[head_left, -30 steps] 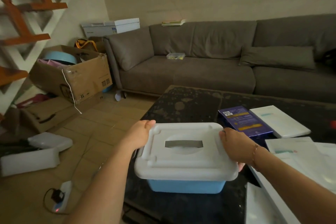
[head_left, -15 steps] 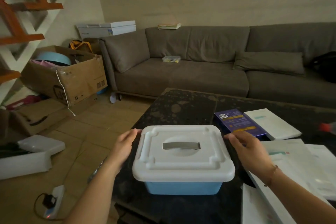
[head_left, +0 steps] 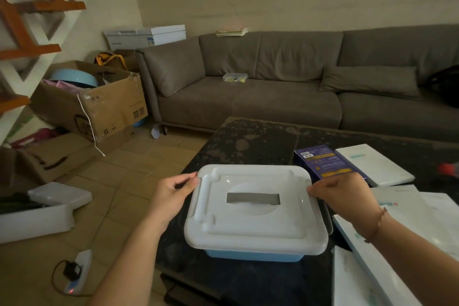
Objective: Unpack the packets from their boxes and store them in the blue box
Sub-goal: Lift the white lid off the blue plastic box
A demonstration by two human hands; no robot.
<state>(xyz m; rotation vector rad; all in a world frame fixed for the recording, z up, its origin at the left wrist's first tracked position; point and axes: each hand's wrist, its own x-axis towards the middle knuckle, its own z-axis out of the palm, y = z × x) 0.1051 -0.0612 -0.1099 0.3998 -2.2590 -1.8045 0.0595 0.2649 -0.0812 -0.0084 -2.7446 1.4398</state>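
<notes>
The left hand pinches the left edge of the white rectangular plastic lid, thumb on top and fingers curled beneath the rim. The right hand grips the opposite edge the same way, its fingertips hooked over the lid's far right corner; a thin cord bracelet circles that wrist. Between the 2 hands, the lid sits on the light blue plastic storage box, of which only a strip of the near wall shows beneath the lid's overhang. A grey recessed handle slot lies at the lid's centre.

The box stands on a dark speckled stone coffee table. Just beyond the right hand lies a flat purple cardboard packet box with a barcode label, and touching its far side a flat white box. Under and outside the right forearm more flat white boxes overlap each other.

Beyond the table stretches a long grey fabric sofa with a small clear container on its seat. Out past the left hand, on the tiled floor, stand an open brown cardboard carton, a white foam block, and a white power strip showing a red light.
</notes>
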